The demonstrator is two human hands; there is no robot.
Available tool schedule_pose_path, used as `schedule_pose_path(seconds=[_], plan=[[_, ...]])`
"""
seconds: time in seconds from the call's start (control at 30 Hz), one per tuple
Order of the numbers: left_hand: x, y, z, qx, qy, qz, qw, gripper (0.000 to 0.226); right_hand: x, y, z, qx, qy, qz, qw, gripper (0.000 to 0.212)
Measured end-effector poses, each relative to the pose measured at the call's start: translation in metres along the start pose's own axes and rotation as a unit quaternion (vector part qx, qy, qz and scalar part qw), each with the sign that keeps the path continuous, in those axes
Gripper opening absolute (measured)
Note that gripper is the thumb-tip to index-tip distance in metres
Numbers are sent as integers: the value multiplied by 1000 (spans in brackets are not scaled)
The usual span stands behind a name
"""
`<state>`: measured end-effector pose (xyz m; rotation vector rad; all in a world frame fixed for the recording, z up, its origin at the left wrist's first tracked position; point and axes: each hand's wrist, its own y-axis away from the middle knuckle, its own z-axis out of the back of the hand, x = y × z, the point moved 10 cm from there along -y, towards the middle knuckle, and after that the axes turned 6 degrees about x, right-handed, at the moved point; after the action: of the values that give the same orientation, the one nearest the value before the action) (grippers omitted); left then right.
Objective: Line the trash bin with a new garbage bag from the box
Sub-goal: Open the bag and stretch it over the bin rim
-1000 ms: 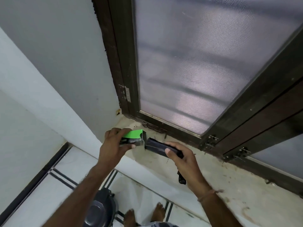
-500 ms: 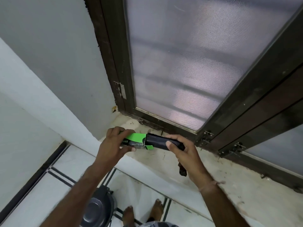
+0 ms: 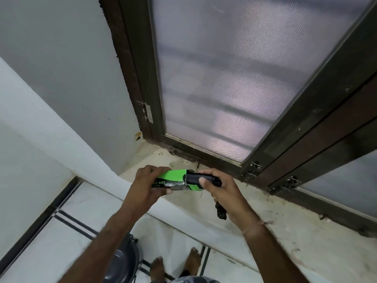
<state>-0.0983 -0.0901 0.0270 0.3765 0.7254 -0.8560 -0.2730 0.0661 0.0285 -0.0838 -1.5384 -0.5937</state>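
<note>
One mesh window screen (image 3: 224,78), pale and backlit, is set in a dark wooden frame (image 3: 134,78) and takes up the upper right of the view. One grey wall (image 3: 61,68) is recorded to its left. One stained stone sill (image 3: 285,231) runs below the frame, and a white tiled floor (image 3: 61,242) with dark lines is seen under it. One dark trash bin (image 3: 122,264) stands on that floor at the bottom edge, partly hidden by the left forearm, with two bare feet (image 3: 157,268) just beside it.

Two hands are held over the front edge of the sill. The left hand (image 3: 145,180) has its grip closed on the left end of the box, with fingers curled over the top and the thumb pressed against the near face. The right hand (image 3: 220,186) has its grip closed on the roll, with the thumb laid on the near side.

One green and black box (image 3: 173,177), marked BAGS, is held roughly level with its open end to the right. One black roll of garbage bags (image 3: 199,178) is lodged by its left end in that open end, between the green flaps. One loose black bag end (image 3: 220,211) hangs below the right hand. One thin thread (image 3: 257,226) is worn on the right wrist.

Compared with one second ago, the hands are closer together. The roll, then just outside the box mouth, is now partly inside it.
</note>
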Motion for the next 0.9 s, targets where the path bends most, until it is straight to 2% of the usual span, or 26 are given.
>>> schedule_pose_path(seconds=[0.13,0.3,0.5,0.67,0.9], plan=[[4,2,2,-11,48,2,999,53,-10,-4,-8,8,-24,-12,1000,22],[5,5,0,-19,54,2,998,58,-11,-6,-5,-95,-50,16,994,13],[12,7,-2,-26,67,22,997,84,1,-5,-18,-50,-76,51,995,23],[20,7,-1,-29,74,33,996,70,0,-7,-13,-77,-35,61,995,38],[12,4,-4,-11,96,5,995,60,15,-12,-20,-100,33,97,990,27]])
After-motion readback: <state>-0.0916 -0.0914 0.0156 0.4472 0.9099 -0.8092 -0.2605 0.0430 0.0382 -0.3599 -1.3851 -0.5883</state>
